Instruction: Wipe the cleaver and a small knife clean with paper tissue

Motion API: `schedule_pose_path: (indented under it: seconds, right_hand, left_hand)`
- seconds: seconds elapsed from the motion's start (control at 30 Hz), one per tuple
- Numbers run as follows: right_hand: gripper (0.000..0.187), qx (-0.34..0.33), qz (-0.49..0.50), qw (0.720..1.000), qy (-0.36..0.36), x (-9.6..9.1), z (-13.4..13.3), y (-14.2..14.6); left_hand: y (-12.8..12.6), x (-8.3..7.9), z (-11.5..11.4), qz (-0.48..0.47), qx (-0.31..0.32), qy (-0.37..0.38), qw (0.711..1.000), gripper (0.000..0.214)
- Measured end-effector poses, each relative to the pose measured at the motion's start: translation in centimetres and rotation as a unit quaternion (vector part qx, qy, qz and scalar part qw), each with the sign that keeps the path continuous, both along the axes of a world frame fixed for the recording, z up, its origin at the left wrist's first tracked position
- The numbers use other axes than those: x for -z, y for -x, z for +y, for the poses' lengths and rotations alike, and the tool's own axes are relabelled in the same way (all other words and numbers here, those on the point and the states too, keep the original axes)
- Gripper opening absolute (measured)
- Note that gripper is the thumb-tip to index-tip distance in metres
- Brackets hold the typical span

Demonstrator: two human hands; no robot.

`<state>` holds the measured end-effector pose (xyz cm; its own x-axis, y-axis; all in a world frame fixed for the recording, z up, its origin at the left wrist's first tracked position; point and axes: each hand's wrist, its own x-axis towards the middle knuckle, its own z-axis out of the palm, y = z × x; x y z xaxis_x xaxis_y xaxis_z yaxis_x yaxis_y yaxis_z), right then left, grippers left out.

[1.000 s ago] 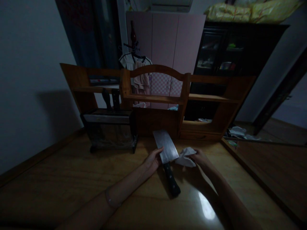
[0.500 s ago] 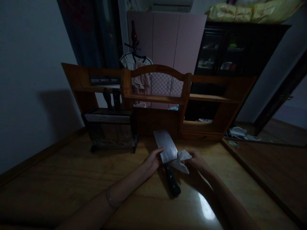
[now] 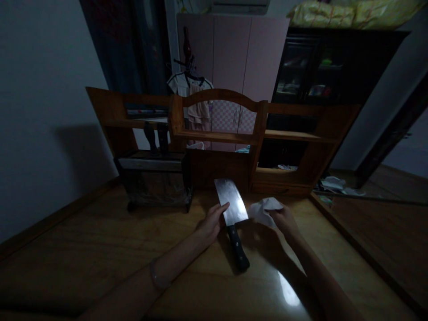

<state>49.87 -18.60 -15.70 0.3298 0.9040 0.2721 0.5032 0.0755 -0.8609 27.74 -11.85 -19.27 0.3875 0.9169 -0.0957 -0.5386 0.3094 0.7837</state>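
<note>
A cleaver [image 3: 232, 203] with a broad steel blade and a black riveted handle is held tilted over the wooden tabletop, its handle toward me. My left hand [image 3: 214, 223] grips the blade by its left edge, thumb on the flat face and fingers underneath. To the right of the blade, my right hand [image 3: 282, 218] pinches a crumpled white tissue [image 3: 264, 211]. The tissue's left end is blurred and lies close to the blade's edge; I cannot tell whether they touch.
A knife block [image 3: 150, 166] with two black-handled knives [image 3: 156, 139] stands at the left. Behind it, a wooden shelf unit [image 3: 217, 138] runs across the back of the tabletop [image 3: 133, 249]. A raised wooden edge [image 3: 361, 249] borders the right side.
My right hand has drawn the tissue away from the blade, to the right and slightly up. My left hand keeps its hold on the cleaver, which has barely moved.
</note>
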Motion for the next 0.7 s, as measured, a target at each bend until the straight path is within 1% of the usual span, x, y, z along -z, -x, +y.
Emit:
schedule_pose_path:
  seconds: [0.07, 0.13, 0.2, 0.23, 0.37, 0.43, 0.57, 0.7]
  right_hand:
    - [0.016, 0.022, -0.049, 0.997, -0.052, -0.4, -0.7, 0.5]
    - [0.019, 0.012, -0.144, 0.982, -0.123, -0.4, -1.3, 1.6]
    - [0.027, -0.044, -0.222, 0.960, -0.164, -0.2, -1.6, 2.9]
    - [0.030, -0.079, -0.246, 0.951, -0.168, 0.0, -1.7, 3.6]
    - [0.040, -0.206, -0.301, 0.921, -0.139, 0.5, -1.9, 6.1]
    - [0.042, -0.253, -0.316, 0.907, -0.116, 0.6, -2.0, 7.0]
    - [0.048, -0.284, -0.313, 0.902, -0.091, 0.5, -2.4, 8.0]
    - [0.054, -0.326, -0.279, 0.899, -0.080, 0.0, -2.7, 7.9]
  left_hand:
    - [0.0, -0.2, 0.0, 0.027, -0.018, -0.011, 0.999, 0.025]
    - [0.0, -0.1, 0.1, 0.043, -0.025, -0.009, 0.999, 0.027]
    - [-0.1, 0.2, 0.3, 0.045, -0.026, -0.008, 0.999, 0.027]
    - [-0.1, 0.4, 0.4, 0.043, -0.026, -0.009, 0.999, 0.027]
    - [-0.1, 0.7, 0.6, 0.034, -0.022, -0.007, 0.999, 0.024]
    - [0.1, 0.7, 0.5, 0.032, -0.011, -0.001, 0.999, 0.023]
    - [0.4, 0.6, 0.5, 0.030, 0.010, 0.016, 0.999, 0.026]
    - [0.6, 0.8, 0.6, 0.036, 0.015, 0.028, 0.999, 0.029]
